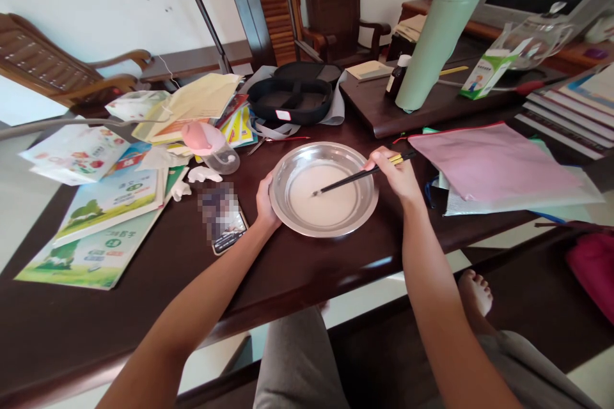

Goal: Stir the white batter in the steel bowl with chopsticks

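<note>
A shiny metal bowl (283,201) with pale, milky liquid sits on the dark wooden table (307,268) in front of me. My left hand (265,201) grips the bowl's left rim. My right hand (396,174) is closed on a pair of dark chopsticks (357,177); their tips dip into the liquid near the bowl's middle.
A phone (223,217) lies left of the bowl, beside colourful books (103,217) and a pink-lidded cup (213,147). A black compartment tray (292,99) is behind the bowl. A green flask (439,38), a dark bottle (397,77) and a pink folder (494,163) are on the right.
</note>
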The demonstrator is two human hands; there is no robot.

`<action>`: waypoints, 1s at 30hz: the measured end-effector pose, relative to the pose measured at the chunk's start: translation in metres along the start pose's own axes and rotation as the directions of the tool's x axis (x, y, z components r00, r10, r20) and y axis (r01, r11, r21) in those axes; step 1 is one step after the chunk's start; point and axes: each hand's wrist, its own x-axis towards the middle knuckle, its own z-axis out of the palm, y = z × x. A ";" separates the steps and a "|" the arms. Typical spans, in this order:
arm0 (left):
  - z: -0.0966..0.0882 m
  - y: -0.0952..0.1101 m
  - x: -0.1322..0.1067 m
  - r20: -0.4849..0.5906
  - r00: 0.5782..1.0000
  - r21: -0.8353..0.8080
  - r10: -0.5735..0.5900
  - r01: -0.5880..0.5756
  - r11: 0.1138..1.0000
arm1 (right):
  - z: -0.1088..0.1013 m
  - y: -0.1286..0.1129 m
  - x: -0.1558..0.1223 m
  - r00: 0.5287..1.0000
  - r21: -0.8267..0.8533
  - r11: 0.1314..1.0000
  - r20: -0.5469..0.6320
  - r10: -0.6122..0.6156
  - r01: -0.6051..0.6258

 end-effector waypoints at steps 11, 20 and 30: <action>0.001 0.003 -0.002 -0.011 1.000 -0.007 -0.017 0.017 1.000 | -0.002 0.002 0.000 1.000 0.016 1.000 -0.003 -0.001 0.001; -0.001 0.001 -0.001 0.003 1.000 -0.005 -0.027 0.027 1.000 | -0.002 0.001 0.000 0.999 0.015 1.000 0.036 0.016 -0.017; 0.001 0.001 -0.001 -0.013 0.999 -0.025 -0.034 0.034 0.999 | -0.002 0.004 0.000 0.999 0.034 0.999 0.046 0.015 -0.017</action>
